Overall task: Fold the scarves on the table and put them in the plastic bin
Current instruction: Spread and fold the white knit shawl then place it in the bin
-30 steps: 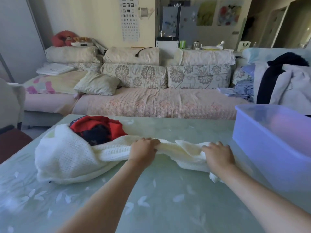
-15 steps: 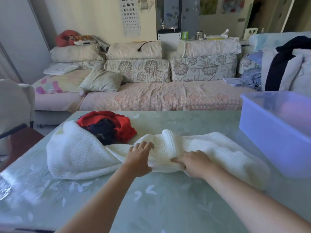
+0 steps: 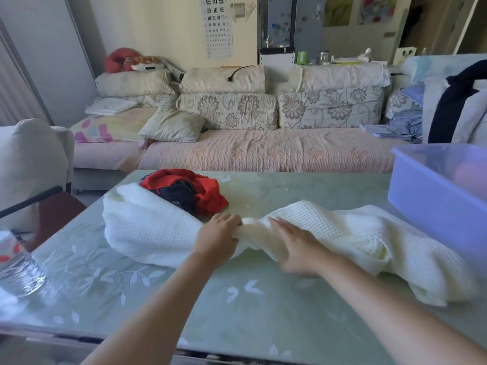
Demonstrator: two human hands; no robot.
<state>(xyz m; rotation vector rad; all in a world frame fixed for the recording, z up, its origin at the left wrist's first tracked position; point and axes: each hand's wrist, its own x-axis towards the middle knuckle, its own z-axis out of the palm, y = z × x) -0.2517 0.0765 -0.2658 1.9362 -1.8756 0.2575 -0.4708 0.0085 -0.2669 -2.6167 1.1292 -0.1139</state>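
On the table, white scarf (image 3: 342, 233): we see a cream knitted cloth stretched from left to right across the middle of the table (image 3: 237, 306), bunched narrow at its centre and spreading wide at both ends; its right end lies just beside the plastic bin.
Left hand (image 3: 218, 238): it clutches the bunched centre of the white scarf, with the fingers curled over the gathered cloth.
Right hand (image 3: 297, 246): it lies on the scarf just right of the left hand, the fingers stretched out flat on the knit and gripping nothing; we note some blur here.
Red scarf (image 3: 210, 198): it sits crumpled on the far side of the white scarf's left end, touching it.
Dark scarf (image 3: 179, 196): it is a navy heap nestled in the red one, and its pattern is too small for us to read.
Plastic bin (image 3: 432, 201): it is translucent blue and stands at the right edge of the table; we make out a pinkish shape inside, too blurred to name.
Water bottle (image 3: 18, 270): it is clear and stands at the near left edge of the table, only partly in view.
Sofa (image 3: 263, 154): it is beyond the table, with a pink quilted seat and flowered cushions.
Eye chart (image 3: 217, 25): it hangs on the wall above the sofa.
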